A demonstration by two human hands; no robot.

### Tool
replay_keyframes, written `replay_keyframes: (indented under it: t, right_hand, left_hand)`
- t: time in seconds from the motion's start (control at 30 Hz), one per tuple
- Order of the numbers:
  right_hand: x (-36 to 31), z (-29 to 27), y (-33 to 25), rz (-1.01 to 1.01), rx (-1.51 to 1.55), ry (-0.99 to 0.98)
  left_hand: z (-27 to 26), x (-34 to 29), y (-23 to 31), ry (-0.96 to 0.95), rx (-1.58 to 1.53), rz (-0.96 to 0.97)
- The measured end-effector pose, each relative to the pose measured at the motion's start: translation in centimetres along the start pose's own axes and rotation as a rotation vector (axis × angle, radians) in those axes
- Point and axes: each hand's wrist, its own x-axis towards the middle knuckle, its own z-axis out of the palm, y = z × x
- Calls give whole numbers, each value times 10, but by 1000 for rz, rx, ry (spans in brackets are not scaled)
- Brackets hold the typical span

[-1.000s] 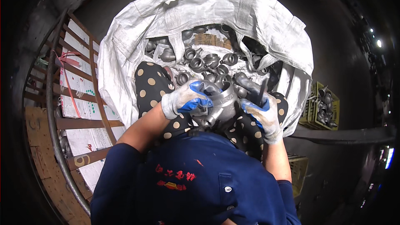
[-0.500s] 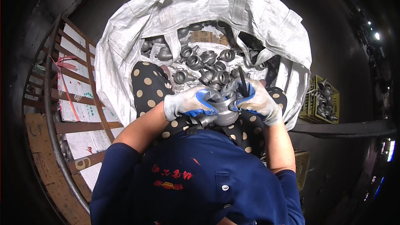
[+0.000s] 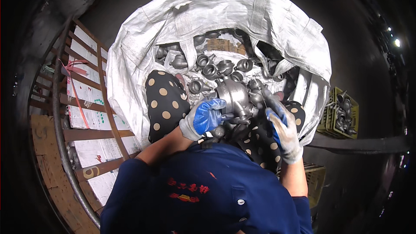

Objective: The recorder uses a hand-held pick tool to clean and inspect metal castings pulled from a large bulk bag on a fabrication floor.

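A large round grey metal casting (image 3: 234, 95) with short pipe-like necks sits above my lap, tilted. My left hand (image 3: 204, 118), in a white glove with a blue palm, is closed at its lower left side. To the right of the casting is my right hand (image 3: 286, 132), in a similar glove, apart from its body. Its fingers point up and are blurred beside a dark elongated shape, so I cannot make out what they hold. Smaller grey castings (image 3: 198, 86) with open round mouths lie just beyond my hands.
A big white woven sack (image 3: 169, 19) with loop straps surrounds the castings and my knees. On the left stands a rusty metal rack (image 3: 102, 99) with cardboard behind its bars. At right is a yellow crate (image 3: 357, 112) of castings; a dark bar (image 3: 346, 143) runs below it.
My right hand has moved away from the casting, right and down. The large casting has turned and risen further into view. My left hand has shifted slightly down, with more blue palm showing.
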Motion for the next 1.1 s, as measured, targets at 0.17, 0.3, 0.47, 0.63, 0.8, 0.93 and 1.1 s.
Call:
replay_keyframes:
  t: [0.17,0.3,0.47,0.63,0.8,0.93,1.1]
  right_hand:
    - [-19,14,-35,-28,9,20]
    - [-21,23,-38,-9,-73,-17]
    - [-18,29,-37,33,-107,-48]
    - [-13,35,-35,-5,-184,-53]
    - [-8,34,-28,-77,-329,-69]
    - [-7,37,-19,-170,-418,-48]
    - [-10,43,-22,-222,-554,-22]
  left_hand:
    - [-14,2,0,-208,-331,60]
    - [-51,-3,-21,-98,-288,214]
    - [1,-21,-6,159,450,293]
    - [8,-20,-9,68,706,503]
    - [18,-25,-6,147,680,441]
    - [30,-36,9,138,1146,330]
    - [-9,-29,-12,-63,333,360]
